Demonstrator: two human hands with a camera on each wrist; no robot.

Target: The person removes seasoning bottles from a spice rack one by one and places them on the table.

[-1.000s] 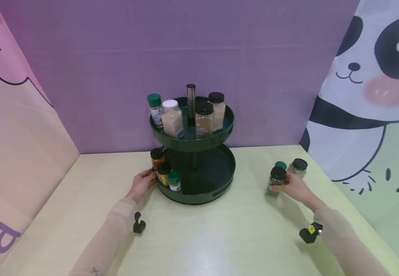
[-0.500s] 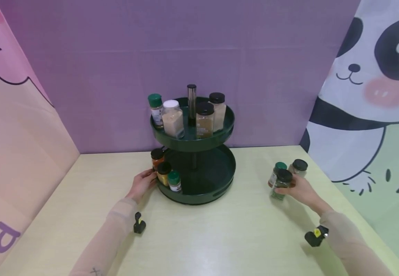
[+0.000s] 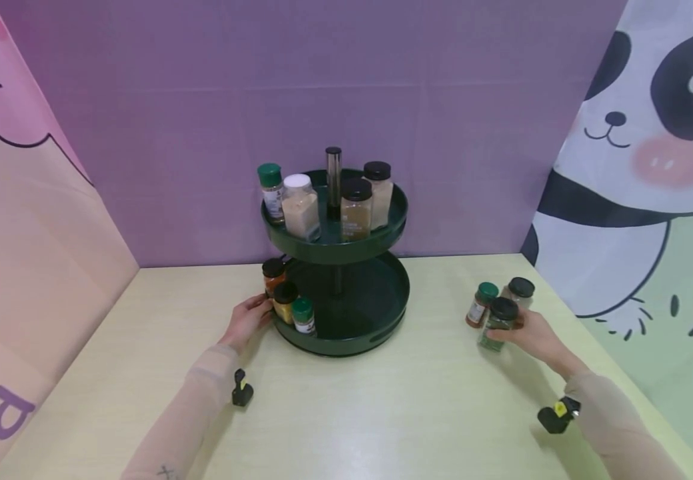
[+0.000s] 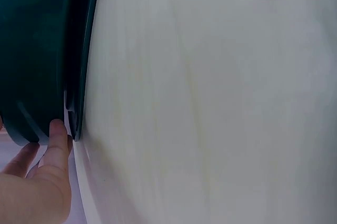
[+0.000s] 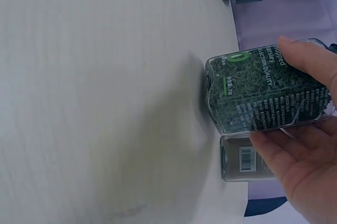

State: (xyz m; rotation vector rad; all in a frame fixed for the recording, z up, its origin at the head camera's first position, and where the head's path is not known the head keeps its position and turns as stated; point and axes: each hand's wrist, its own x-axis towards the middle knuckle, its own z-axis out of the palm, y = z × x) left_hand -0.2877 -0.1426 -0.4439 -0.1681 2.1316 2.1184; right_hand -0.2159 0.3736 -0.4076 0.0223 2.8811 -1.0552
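My right hand (image 3: 535, 337) grips a clear spice jar of chopped parsley (image 5: 268, 87) with a black lid, thumb on one side and fingers on the other. Its base is at or just above the table; I cannot tell which. Beside it stand a green-capped jar (image 3: 481, 307) and another black-lidded jar (image 3: 520, 291). My left hand (image 3: 246, 325) touches the left rim of the lower tier of a dark green two-tier turntable (image 3: 346, 345). In the left wrist view, its fingertips rest against the green rim (image 4: 37, 66), fingers fairly straight.
On the lower tier, an orange jar (image 3: 274, 275), a yellow jar (image 3: 285, 301) and a small green-capped jar (image 3: 304, 317) stand at the left. Several jars, including a white-capped one (image 3: 300, 208), stand on the upper tier around the metal post (image 3: 333, 177). A purple backdrop (image 3: 202, 167) rises behind the table.
My right hand has moved right and slightly nearer with the parsley jar, so the green-capped jar behind shows more fully. The left hand stays at the turntable's rim.
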